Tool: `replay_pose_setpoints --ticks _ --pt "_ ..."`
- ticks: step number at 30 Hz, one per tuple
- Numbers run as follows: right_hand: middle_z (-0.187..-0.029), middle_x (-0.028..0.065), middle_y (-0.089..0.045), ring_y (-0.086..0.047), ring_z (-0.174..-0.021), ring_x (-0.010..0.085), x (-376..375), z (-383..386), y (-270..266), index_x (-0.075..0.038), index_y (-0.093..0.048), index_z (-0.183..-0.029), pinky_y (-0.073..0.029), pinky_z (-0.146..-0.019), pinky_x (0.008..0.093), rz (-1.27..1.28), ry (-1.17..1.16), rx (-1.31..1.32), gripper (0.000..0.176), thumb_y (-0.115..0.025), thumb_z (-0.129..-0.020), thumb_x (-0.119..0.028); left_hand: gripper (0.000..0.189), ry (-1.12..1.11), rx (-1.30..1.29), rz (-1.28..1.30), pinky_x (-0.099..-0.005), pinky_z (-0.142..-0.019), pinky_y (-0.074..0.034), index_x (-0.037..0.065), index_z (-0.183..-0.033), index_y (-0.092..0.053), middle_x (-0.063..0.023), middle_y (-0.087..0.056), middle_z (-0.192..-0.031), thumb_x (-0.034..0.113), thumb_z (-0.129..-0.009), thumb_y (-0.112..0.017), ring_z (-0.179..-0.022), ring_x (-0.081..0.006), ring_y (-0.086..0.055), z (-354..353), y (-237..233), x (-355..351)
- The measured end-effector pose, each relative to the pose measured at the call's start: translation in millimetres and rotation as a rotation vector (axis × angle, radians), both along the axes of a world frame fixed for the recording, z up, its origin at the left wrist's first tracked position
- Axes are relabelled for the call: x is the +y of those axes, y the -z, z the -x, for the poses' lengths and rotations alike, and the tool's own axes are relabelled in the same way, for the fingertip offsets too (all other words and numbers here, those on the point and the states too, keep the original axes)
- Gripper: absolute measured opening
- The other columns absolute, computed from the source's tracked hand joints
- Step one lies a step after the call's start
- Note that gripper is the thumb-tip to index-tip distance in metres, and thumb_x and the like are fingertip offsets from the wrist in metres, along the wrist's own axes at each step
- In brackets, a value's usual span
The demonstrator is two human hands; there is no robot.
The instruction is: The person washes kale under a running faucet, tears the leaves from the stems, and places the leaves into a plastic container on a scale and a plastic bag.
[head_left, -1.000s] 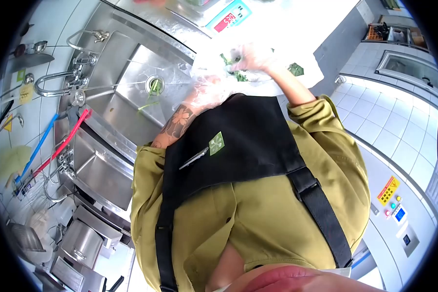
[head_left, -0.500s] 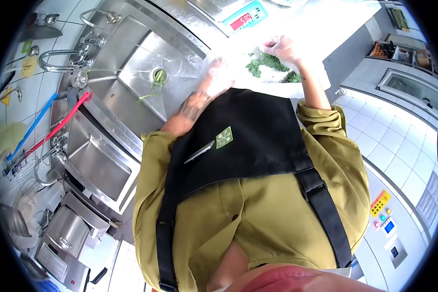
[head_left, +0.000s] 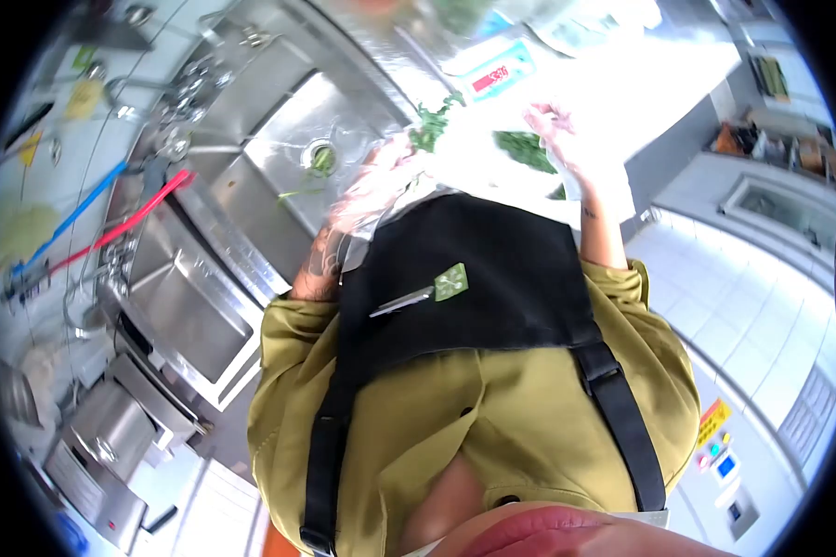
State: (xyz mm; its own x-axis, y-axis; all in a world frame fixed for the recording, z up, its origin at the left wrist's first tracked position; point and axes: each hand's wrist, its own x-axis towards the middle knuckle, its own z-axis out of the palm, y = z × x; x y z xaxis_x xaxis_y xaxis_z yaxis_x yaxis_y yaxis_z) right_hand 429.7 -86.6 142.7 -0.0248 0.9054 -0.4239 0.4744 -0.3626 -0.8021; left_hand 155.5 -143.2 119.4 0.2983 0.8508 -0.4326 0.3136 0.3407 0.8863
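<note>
Shirt (head_left: 492, 418): olive-green, with a buttoned front and short sleeves bunched above the elbows.
Apron (head_left: 474, 251): black bib across the chest, with wide black straps (head_left: 624, 422) running up towards both shoulders.
Badge (head_left: 451, 281): small green square with a pale leaf mark, on the bib.
Clip (head_left: 401, 302): slim and silver, like a pen, just left of the badge.
Gloves: thin clear plastic over the left hand (head_left: 381, 181) and right hand (head_left: 559, 130).
Tattoos: dark patterned tattoo (head_left: 320, 265) along the left forearm; a small dark mark on the right forearm.

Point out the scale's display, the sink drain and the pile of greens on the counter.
scale's display (head_left: 492, 80): head view, on the red digits.
sink drain (head_left: 320, 158): head view, on the middle of the strainer.
pile of greens (head_left: 526, 148): head view, on the middle of the heap.
</note>
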Motion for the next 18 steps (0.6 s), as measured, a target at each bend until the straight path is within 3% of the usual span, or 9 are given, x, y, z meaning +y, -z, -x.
replay_pose_setpoints --ticks 3,4,7,9,10,12,14,15,18 --pt "-0.084 0.0075 -0.064 -0.057 -0.074 0.0139 23.5 100.3 -5.7 -0.003 -0.063 -0.097 -0.046 -0.068 0.0292 -0.052 -0.234 0.216 0.036 -0.069 -0.08 -0.035 0.031 -0.372 -0.171 -0.046 -0.0274 -0.076 -0.046 0.003 -0.118 -0.05 -0.007 -0.058 -0.095 0.014 -0.089 -0.054 -0.082 -0.0142 -0.057 50.8 28.4 -19.6" --pt "-0.082 0.0067 -0.063 -0.056 -0.073 0.0133 23.8 134.3 -7.2 -0.003 -0.063 -0.094 -0.046 -0.066 0.0291 -0.06 -0.307 0.283 0.036 -0.07 -0.079 -0.034 0.033 -0.551 -0.451 -0.031 -0.0267 -0.078 -0.047 0.003 -0.122 -0.046 -0.0076 -0.058 -0.101 0.006 -0.09 -0.051 -0.08 -0.0136 -0.058 59.9 36.7 -20.5" --pt "-0.076 0.0041 -0.063 -0.054 -0.068 0.0116 18.6 220.7 -16.0 -0.002 -0.063 -0.087 -0.046 -0.062 0.0287 -0.096 -0.51 0.469 0.036 -0.074 -0.075 -0.033 0.038 -0.717 -0.377 -0.09 -0.0274 -0.08 -0.047 0.003 -0.127 -0.041 -0.0082 -0.058 -0.105 0.003 -0.09 -0.049 -0.084 -0.0136 -0.059 89.7 25.5 -24.7" --pt "-0.071 0.0047 -0.063 -0.053 -0.064 0.0109 35.8 286.7 50.6 0.0 -0.063 -0.082 -0.046 -0.061 0.0285 -0.207 -0.451 0.226 0.036 -0.076 -0.072 -0.032 0.033 -0.848 -0.374 -0.075 -0.0264 -0.081 -0.046 0.003 -0.122 -0.047 -0.0073 -0.058 -0.107 0.01 -0.091 -0.051 -0.087 -0.013 -0.058 125.2 37.4 -22.3" --pt "-0.068 0.0059 -0.062 -0.051 -0.061 0.0116 43.6 319.1 89.6 0.0 -0.064 -0.082 -0.045 -0.06 0.0293 -0.288 -0.448 0.322 0.033 -0.076 -0.072 -0.029 0.031 -0.948 -0.401 -0.087 -0.0262 -0.081 -0.046 0.003 -0.121 -0.049 -0.0068 -0.058 -0.106 0.012 -0.091 -0.051 -0.087 -0.0127 -0.058 145.2 57.3 -22.2" --pt "-0.068 0.0053 -0.062 -0.052 -0.061 0.0114 46.9 353.7 72.6 0.0 -0.064 -0.081 -0.045 -0.059 0.0295 -0.287 -0.504 0.339 0.031 -0.077 -0.072 -0.027 0.03 -1.078 -0.435 -0.2 -0.0256 -0.077 -0.047 0.004 -0.114 -0.055 -0.0047 -0.058 -0.102 0.022 -0.09 -0.054 -0.083 -0.0113 -0.059 171.7 51.5 -23.9" --pt "-0.079 -0.0006 -0.065 -0.055 -0.065 0.0085 52.2 378.8 81.2 -0.002 -0.068 -0.087 -0.044 -0.059 0.0242 -0.179 -0.566 0.384 0.016 -0.068 -0.082 -0.017 0.033 -1.127 -0.246 -0.278 -0.0257 -0.071 -0.051 0.001 -0.117 -0.052 -0.0086 -0.06 -0.104 0.021 -0.09 -0.056 -0.084 -0.0145 -0.061 183.6 32.7 -21.5" --pt "-0.077 -0.0007 -0.063 -0.055 -0.065 0.009 42.5 386.2 48.8 -0.002 -0.066 -0.086 -0.044 -0.059 0.0229 0.071 -0.462 0.615 0.014 -0.068 -0.082 -0.016 0.035 -1.145 -0.157 -0.346 -0.025 -0.069 -0.051 0.002 -0.117 -0.052 -0.0073 -0.06 -0.102 0.02 -0.089 -0.059 -0.081 -0.0136 -0.061 193.4 38.7 -15.5" --pt "-0.079 0.0022 -0.062 -0.055 -0.069 0.0114 55.2 406.1 72.4 -0.001 -0.064 -0.085 -0.045 -0.063 0.0247 0.254 -0.444 0.746 0.014 -0.066 -0.084 -0.015 0.028 -1.153 0.263 -0.525 -0.0258 -0.065 -0.048 0.0 -0.106 -0.059 -0.0065 -0.063 -0.091 0.016 -0.084 -0.066 -0.075 -0.0109 -0.059 213.7 53.2 -3.2"
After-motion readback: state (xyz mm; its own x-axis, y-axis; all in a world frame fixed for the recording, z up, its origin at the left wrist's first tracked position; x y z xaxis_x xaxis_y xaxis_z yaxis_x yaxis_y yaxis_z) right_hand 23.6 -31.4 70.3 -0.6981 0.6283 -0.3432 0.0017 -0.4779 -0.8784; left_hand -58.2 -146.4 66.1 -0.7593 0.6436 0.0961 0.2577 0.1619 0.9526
